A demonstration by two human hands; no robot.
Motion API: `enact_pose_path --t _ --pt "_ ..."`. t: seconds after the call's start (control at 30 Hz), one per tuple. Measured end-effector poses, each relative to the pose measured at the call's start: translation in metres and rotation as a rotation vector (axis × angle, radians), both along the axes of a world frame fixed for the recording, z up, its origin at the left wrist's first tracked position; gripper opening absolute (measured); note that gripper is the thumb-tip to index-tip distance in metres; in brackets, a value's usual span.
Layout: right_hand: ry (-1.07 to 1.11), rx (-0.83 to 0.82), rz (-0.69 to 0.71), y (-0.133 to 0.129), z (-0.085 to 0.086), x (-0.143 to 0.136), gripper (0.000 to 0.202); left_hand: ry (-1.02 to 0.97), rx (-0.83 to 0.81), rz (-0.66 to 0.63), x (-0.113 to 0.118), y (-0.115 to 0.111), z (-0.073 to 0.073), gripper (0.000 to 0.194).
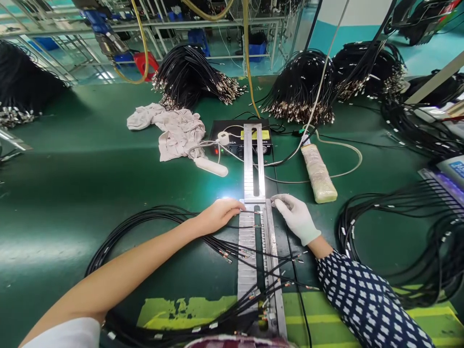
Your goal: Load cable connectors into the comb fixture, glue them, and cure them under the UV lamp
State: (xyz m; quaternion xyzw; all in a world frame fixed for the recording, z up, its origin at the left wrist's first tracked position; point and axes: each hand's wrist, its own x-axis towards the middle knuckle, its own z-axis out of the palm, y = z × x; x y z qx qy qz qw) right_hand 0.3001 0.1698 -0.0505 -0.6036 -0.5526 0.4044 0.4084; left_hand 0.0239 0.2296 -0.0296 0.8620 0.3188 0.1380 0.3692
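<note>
A long slotted metal fixture point(247, 237) runs away from me along the bench. My bare left hand point(221, 215) is at its left edge, fingers pinched on a black cable point(250, 211) whose metal end lies across the slot. Just below, a second cable point(246, 226) lies across the same fixture. My right hand point(293, 217), in a white glove, touches the fixture's right side with thumb and fingers closed; whatever is between them is hidden. Several loose cables with stripped, metal-tipped ends point(253, 292) cross the near part of the fixture.
Behind the fixture sits a black control box point(221, 129) with a white corded piece point(211, 166). A wrapped power strip point(319, 174) lies right, a crumpled cloth point(183, 130) left. Cable bundles point(300, 87) line the back; coiled cables point(362, 203) lie on the right.
</note>
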Motion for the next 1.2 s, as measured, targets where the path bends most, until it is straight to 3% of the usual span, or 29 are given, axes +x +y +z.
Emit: enact_pose_path --t 0.27,0.7,0.9,1.07,1.2 --pt "-0.025 0.006 0.012 -0.001 0.000 0.001 0.037 -0.053 0.010 0.035 -0.001 -0.003 -0.005 0.028" --pt "-0.075 0.020 0.020 -0.001 0.005 -0.002 0.033 -0.003 0.074 -0.028 0.000 0.001 0.013 0.028" --pt "-0.072 0.035 0.029 -0.001 0.004 -0.001 0.032 -0.036 -0.026 0.028 0.001 0.000 0.017 0.026" --pt "-0.078 0.056 0.030 -0.001 0.005 -0.002 0.032 0.045 0.058 -0.007 0.003 -0.003 0.020 0.031" --pt "-0.071 0.046 0.036 -0.002 0.006 -0.003 0.030 -0.012 -0.019 0.043 0.004 -0.003 0.020 0.028"
